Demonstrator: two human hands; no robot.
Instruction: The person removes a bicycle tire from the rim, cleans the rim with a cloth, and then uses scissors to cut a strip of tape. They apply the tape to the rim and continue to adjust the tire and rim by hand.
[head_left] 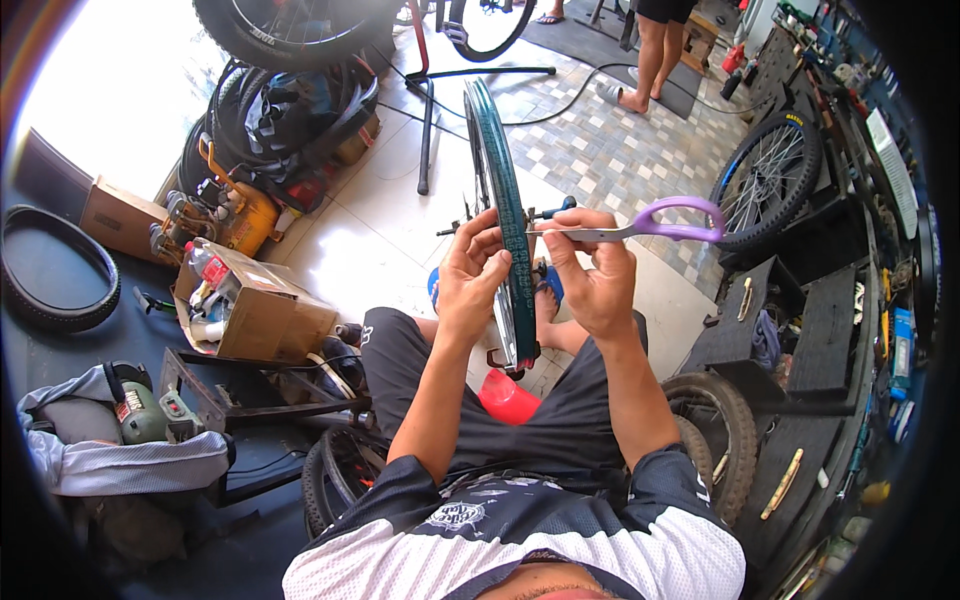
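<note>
A bicycle wheel [515, 290] stands upright between my knees, its rim seen edge-on with a green strip along it. My left hand [474, 275] is closed on the near left side of the rim, thumb against the green strip. In my right hand [592, 275] I hold scissors [682, 218] with a purple handle loop. Their metal blades point left and reach the green strip beside my left fingers. Whether the blades are apart is hidden by my fingers. A bright red plastic object [508, 398] is below the wheel, between my thighs.
A cardboard box [270, 315] with bottles and a yellow compressor [240, 215] stand at left. A tyre [60, 270] lies farther left. Another wheel [768, 180] leans by dark drawers at right. A red repair stand [422, 90] is ahead; a person's legs [655, 60] show far right.
</note>
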